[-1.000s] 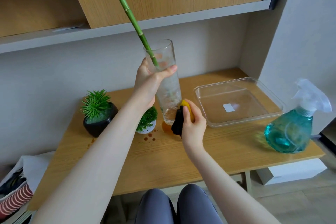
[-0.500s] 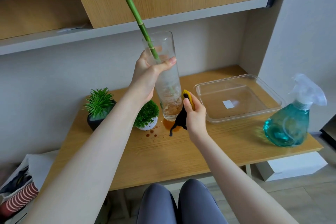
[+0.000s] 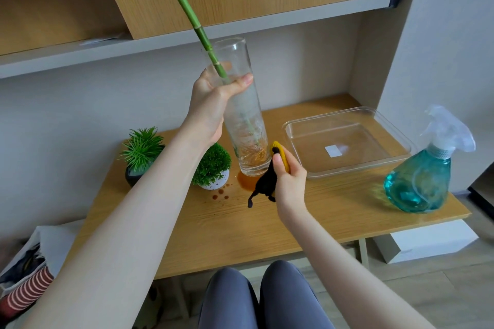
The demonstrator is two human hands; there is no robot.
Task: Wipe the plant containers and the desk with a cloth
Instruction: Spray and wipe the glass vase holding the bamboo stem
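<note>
Nearest the camera, the person's knees sit under the front edge of the counter. Just above them the right hand has its fingers curled round a bunched cloth, black with a yellow face, pinching it so that the yellow part presses against the lower side of the glass vase while a black tail hangs free below. The left hand grasps the vase around its upper half, thumb across the front, holding it tilted and lifted clear of the counter, with the bamboo stalk leaning out past the rim.

The step in hand looks like wiping the vase's base and lower wall. To do it well, the left hand's grasp should stay firm and the tilt modest, since the tall stalk makes the vase top-heavy; the cloth would best sweep round the bottom edge in full contact, with the vase turned to reach the far side.

Under the vase lies a brown spill with small drops beside it, not yet wiped. Left of these stand a small white plant pot and a dark plant pot. To the right are a clear tray and a teal spray bottle. A shelf runs above.
</note>
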